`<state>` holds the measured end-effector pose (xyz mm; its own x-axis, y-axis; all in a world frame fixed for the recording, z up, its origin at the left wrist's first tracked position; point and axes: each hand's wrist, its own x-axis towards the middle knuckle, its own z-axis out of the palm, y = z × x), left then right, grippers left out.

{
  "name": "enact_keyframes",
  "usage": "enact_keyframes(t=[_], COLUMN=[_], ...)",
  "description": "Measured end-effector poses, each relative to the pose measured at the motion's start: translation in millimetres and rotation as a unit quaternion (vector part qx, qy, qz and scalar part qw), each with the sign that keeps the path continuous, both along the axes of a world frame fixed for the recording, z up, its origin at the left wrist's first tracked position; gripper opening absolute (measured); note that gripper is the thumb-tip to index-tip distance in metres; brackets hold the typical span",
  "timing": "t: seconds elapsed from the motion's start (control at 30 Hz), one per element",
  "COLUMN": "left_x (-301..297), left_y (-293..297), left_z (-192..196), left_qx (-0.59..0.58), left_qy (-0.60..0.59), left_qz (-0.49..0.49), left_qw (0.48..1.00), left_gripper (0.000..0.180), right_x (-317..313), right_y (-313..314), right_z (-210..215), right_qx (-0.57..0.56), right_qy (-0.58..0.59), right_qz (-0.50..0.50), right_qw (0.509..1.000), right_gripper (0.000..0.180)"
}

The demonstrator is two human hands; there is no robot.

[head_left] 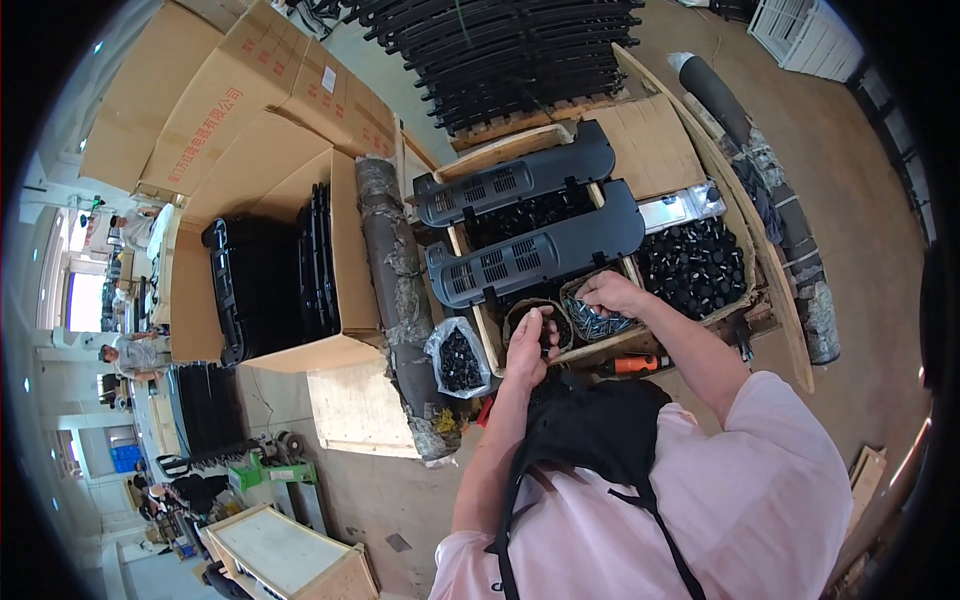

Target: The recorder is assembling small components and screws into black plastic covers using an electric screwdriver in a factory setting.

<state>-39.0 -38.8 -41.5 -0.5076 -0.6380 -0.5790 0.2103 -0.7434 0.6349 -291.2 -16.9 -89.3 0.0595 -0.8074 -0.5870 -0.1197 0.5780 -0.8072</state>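
My right hand (pixel 612 293) reaches into a round tub of silvery screws (pixel 597 322), its fingertips pinched together among them. My left hand (pixel 528 348) is beside it with fingers curled, over another round tub (pixel 566 332) of small dark parts. Whatever lies inside the left fingers is too small to make out. Just beyond my hands, two long dark-grey plastic panels with vent slots, a nearer panel (pixel 540 248) and a farther panel (pixel 550 172), rest across a wooden frame. Black round-headed knobs (pixel 695 265) fill a bin to the right of my right hand.
A clear bag of small black parts (pixel 461 362) stands left of my left hand. An orange-and-black tool (pixel 636 364) lies at the near edge. Farther left are a wrapped roll (pixel 385 250) and a cardboard box (pixel 355 290) of black parts. Black slatted parts (pixel 520 60) are stacked beyond.
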Motion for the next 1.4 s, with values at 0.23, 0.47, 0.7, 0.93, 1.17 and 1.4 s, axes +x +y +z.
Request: enact_keyframes(t=[0.23,0.47,0.7,0.93,1.17,1.4], left_x=[3,-1,1,1,0,2], left_y=[-2,-2,1,2,1,2], left_z=[1,-1,-5,-6,-7,-12], left_qx=[0.031,0.002,-0.004,-0.020,-0.026,-0.030], left_qy=[-0.020,-0.019,-0.030,-0.018,-0.015,-0.009], left_qz=[0.012,0.001,-0.020,-0.016,-0.014,-0.018], left_qw=[0.999,1.000,0.999,0.999,0.999,0.999], left_gripper=[0.033,0.033,0.029,0.024,0.025,0.022], right_x=[-6,13,40,30,16,8], right_y=[15,-5,4,9,8,26], right_z=[26,-16,-31,-24,-17,30], right_qx=[0.077,-0.088,-0.113,-0.112,-0.169,0.036], right_qy=[-0.401,0.195,0.413,0.385,0.304,-0.368], right_qz=[-0.153,0.074,0.223,0.202,0.057,-0.160], right_qw=[0.900,0.974,0.876,0.894,0.936,0.915], right_gripper=[0.013,0.039,0.027,0.026,0.032,0.028])
